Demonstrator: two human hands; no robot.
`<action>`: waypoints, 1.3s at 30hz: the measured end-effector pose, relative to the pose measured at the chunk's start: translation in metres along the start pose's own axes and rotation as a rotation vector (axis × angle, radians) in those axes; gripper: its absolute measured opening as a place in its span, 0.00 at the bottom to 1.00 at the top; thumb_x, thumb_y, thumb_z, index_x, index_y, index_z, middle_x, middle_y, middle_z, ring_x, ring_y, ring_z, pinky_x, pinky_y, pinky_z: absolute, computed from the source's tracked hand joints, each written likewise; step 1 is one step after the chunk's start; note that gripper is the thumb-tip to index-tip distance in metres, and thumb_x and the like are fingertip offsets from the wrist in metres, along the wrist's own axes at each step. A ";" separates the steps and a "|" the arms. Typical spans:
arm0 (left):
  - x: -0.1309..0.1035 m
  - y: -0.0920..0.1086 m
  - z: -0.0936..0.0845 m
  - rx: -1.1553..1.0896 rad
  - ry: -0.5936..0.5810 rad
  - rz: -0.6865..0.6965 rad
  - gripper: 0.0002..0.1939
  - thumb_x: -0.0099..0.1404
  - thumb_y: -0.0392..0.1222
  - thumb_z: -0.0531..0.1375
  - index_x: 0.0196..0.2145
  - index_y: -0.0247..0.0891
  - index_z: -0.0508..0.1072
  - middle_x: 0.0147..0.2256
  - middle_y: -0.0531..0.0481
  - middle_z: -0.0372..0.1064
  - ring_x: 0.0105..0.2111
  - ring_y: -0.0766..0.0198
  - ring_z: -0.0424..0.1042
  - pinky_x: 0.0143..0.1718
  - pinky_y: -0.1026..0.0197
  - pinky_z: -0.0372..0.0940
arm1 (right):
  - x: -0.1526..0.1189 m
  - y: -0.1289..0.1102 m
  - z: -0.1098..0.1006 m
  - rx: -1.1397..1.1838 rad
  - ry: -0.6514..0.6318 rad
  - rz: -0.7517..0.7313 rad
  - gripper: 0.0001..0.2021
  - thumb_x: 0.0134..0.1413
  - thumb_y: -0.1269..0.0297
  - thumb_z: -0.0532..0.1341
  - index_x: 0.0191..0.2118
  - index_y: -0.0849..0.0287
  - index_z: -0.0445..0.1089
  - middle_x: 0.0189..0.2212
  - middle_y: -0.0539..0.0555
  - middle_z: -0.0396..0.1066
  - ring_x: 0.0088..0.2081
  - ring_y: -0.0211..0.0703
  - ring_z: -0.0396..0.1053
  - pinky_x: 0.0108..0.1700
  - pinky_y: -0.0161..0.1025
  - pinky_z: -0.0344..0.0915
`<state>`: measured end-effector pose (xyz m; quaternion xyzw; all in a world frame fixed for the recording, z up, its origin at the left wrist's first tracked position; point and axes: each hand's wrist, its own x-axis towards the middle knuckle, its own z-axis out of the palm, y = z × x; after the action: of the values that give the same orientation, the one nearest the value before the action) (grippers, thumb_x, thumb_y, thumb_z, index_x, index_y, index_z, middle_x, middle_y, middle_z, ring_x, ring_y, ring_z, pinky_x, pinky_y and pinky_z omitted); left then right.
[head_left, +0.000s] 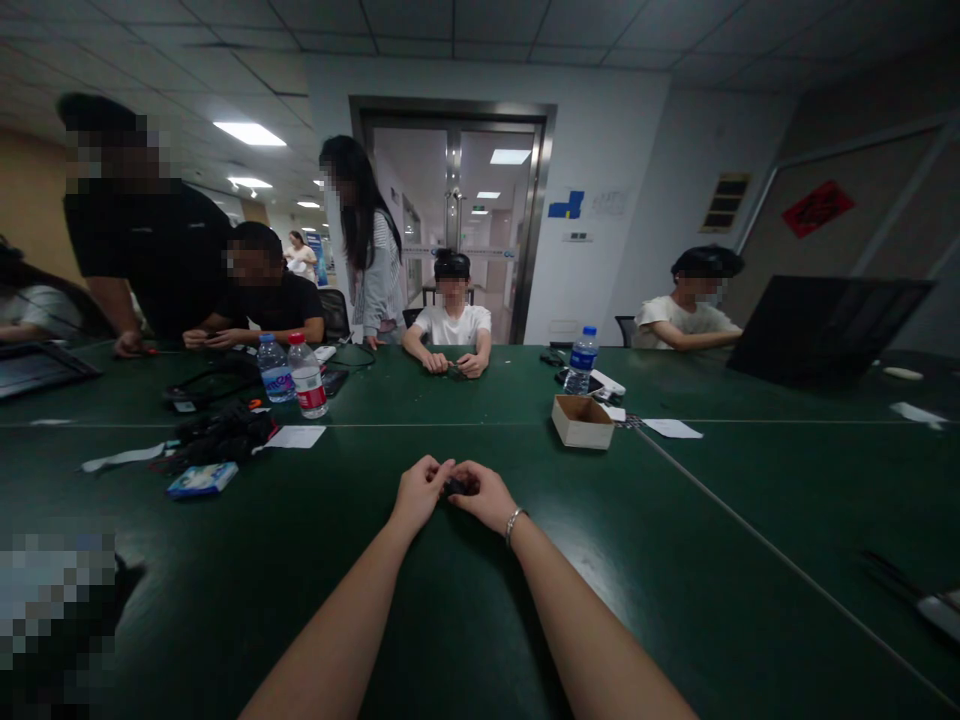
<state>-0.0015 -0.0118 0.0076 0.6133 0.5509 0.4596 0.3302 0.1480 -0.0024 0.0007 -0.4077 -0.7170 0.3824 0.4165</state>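
Note:
Both my arms reach forward over the dark green table (480,610), and the hands meet near its middle. Between them is a small black object (454,487), mostly covered by fingers, so its kind does not show. My left hand (421,495) is closed, thumb and fingers pinching at the object's left side. From the right, my right hand (486,493) curls its fingers and thumb around the same object. A silver bracelet (513,526) circles my right wrist.
An open cardboard box (583,424) stands ahead to the right, near a blue-capped water bottle (581,362). Two bottles, a heap of black gear (217,436) and a blue packet (202,480) lie left. Across the table a person in white (452,325) sits; others are around.

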 end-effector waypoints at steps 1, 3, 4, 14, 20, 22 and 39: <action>-0.001 0.001 0.000 0.033 0.009 0.013 0.20 0.56 0.59 0.55 0.24 0.38 0.64 0.18 0.56 0.62 0.18 0.67 0.61 0.21 0.66 0.54 | 0.000 -0.001 0.001 -0.043 0.006 -0.007 0.14 0.35 0.73 0.66 0.34 0.58 0.69 0.26 0.48 0.67 0.26 0.37 0.62 0.28 0.33 0.58; -0.002 0.003 0.000 0.101 0.025 0.045 0.19 0.58 0.58 0.54 0.23 0.38 0.64 0.19 0.55 0.62 0.20 0.67 0.62 0.22 0.66 0.54 | -0.001 -0.002 0.001 -0.112 0.013 -0.022 0.14 0.34 0.72 0.67 0.33 0.57 0.68 0.27 0.47 0.67 0.26 0.37 0.61 0.28 0.33 0.57; -0.003 0.004 0.000 0.133 0.036 0.060 0.19 0.58 0.58 0.53 0.23 0.39 0.64 0.19 0.55 0.62 0.20 0.66 0.62 0.23 0.65 0.53 | -0.001 -0.003 0.002 -0.134 0.015 -0.027 0.15 0.34 0.72 0.68 0.32 0.57 0.68 0.27 0.47 0.66 0.27 0.38 0.61 0.28 0.33 0.57; -0.008 0.010 -0.006 0.417 0.113 0.027 0.23 0.62 0.59 0.47 0.21 0.40 0.66 0.22 0.52 0.61 0.22 0.65 0.60 0.23 0.64 0.48 | -0.003 -0.012 0.007 -0.345 0.011 -0.086 0.18 0.32 0.73 0.71 0.34 0.59 0.67 0.30 0.48 0.59 0.31 0.39 0.59 0.33 0.35 0.58; -0.009 0.012 -0.009 0.505 0.080 0.005 0.28 0.64 0.60 0.41 0.25 0.40 0.71 0.29 0.49 0.63 0.28 0.63 0.64 0.27 0.63 0.54 | -0.005 -0.014 0.009 -0.354 0.010 -0.083 0.13 0.42 0.73 0.67 0.37 0.58 0.69 0.34 0.50 0.58 0.36 0.40 0.62 0.40 0.37 0.62; -0.008 0.012 -0.010 0.466 0.071 -0.007 0.27 0.64 0.59 0.42 0.27 0.40 0.72 0.30 0.49 0.63 0.29 0.62 0.65 0.28 0.62 0.56 | -0.004 -0.013 0.008 -0.359 0.023 -0.077 0.12 0.44 0.72 0.66 0.38 0.57 0.69 0.35 0.50 0.58 0.38 0.41 0.62 0.42 0.38 0.62; -0.001 -0.001 -0.007 0.049 -0.124 0.159 0.15 0.61 0.51 0.52 0.36 0.38 0.71 0.34 0.49 0.69 0.35 0.62 0.69 0.37 0.60 0.63 | -0.001 0.000 -0.004 -0.379 0.184 -0.081 0.12 0.44 0.76 0.63 0.37 0.56 0.71 0.34 0.51 0.57 0.36 0.40 0.62 0.41 0.38 0.64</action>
<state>-0.0084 -0.0132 0.0088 0.6902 0.4904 0.4319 0.3108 0.1521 -0.0025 0.0017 -0.4826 -0.7509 0.1850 0.4111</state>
